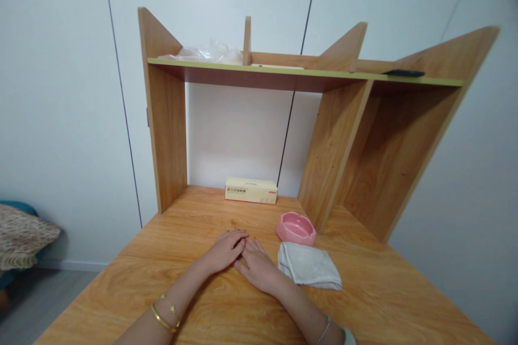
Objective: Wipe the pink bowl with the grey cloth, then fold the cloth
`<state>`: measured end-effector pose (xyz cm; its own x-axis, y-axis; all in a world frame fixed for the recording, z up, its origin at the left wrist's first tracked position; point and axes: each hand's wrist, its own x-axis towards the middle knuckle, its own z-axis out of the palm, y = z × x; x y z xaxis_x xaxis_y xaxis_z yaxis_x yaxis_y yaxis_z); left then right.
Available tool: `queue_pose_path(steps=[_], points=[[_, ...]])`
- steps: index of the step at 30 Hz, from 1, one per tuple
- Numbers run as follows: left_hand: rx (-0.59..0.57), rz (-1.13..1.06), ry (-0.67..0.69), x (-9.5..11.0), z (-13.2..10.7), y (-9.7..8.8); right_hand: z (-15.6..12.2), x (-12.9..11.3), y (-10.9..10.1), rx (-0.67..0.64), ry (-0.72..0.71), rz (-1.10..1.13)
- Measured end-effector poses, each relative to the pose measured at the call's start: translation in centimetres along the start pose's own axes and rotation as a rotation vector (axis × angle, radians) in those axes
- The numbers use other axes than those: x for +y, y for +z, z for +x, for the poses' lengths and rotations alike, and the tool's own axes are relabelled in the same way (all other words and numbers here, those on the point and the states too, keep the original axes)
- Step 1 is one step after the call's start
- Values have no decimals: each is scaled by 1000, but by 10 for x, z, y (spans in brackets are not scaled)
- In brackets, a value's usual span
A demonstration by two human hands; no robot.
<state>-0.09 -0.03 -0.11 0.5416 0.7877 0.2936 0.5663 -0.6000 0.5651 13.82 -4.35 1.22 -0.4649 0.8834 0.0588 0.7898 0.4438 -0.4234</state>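
My left hand lies palm down on the wooden desk, fingers stretched out and holding nothing. Beside it my right hand rests flat too, its fingertips touching or slightly under those of the left. Just right of my right hand is a folded white cloth. Behind the cloth sits a pink ashtray with a notched rim, nothing visible inside. Farther back, a long cream-coloured box with printed lettering stands against the rear of the desk.
A wooden shelf unit rises from the back of the desk. Its upper board carries a clear plastic bag and a flat black object. Off to the left is a patterned fringed cloth over something blue.
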Motion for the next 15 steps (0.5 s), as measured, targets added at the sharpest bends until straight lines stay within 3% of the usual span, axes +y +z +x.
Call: queue_pose_path(steps=[15], points=[[1,-3,3,-2,0,1,0,-1,0,10,3,-2]])
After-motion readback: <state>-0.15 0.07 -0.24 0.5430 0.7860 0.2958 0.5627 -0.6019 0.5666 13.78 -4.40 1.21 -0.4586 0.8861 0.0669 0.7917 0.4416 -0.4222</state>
